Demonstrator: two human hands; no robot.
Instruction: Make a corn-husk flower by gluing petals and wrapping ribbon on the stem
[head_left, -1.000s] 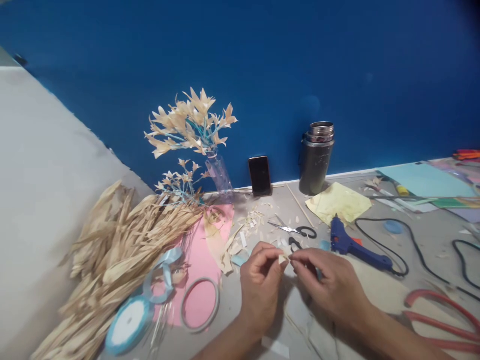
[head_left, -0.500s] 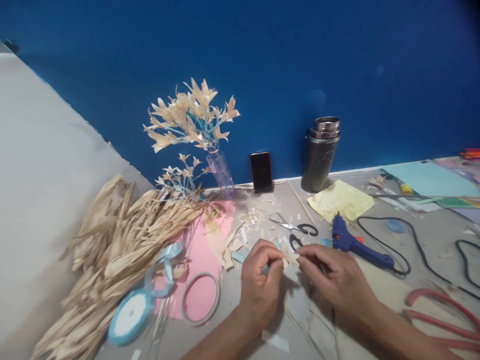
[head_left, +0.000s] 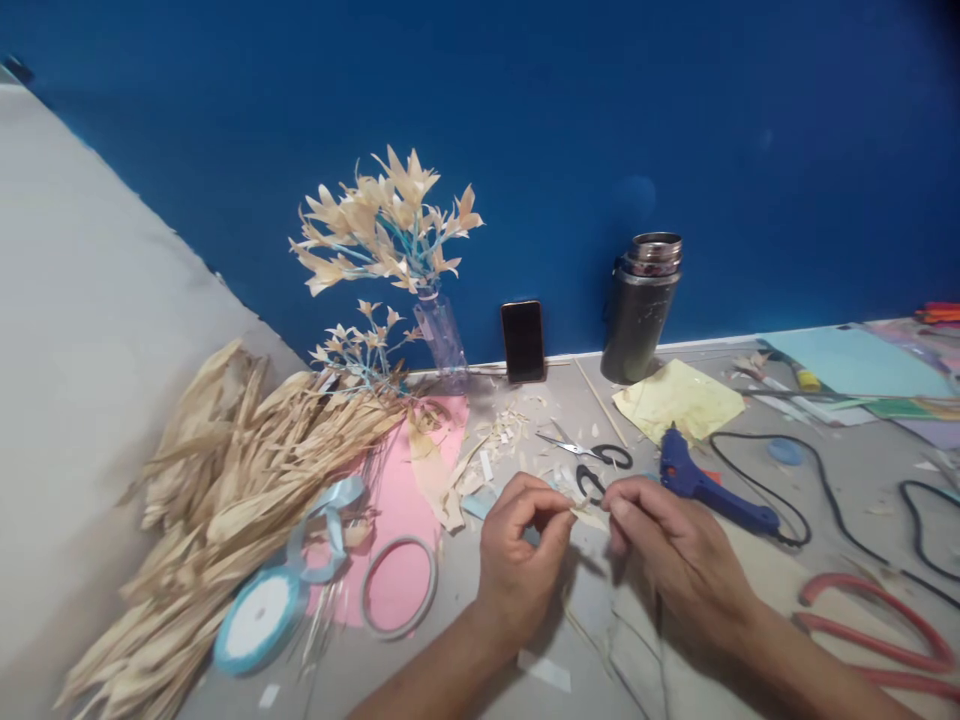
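Left of the glue gun (head_left: 716, 492), the left hand (head_left: 525, 550) covered one end of a pale scrap (head_left: 590, 515), too small and blurred for its shape to be made out. Whether the grip of the right hand (head_left: 671, 550), between scrap and gun, held anything could not be told. Both forearms ran off the bottom edge, nearer than the gun. To the gun's right, its black cord (head_left: 836, 507) and some red handles (head_left: 870, 628) met the right edge, as did blurred orange items (head_left: 937, 313) beyond it. Far to its left, husks (head_left: 285, 480) hid part of a pink sheet (head_left: 405, 500).
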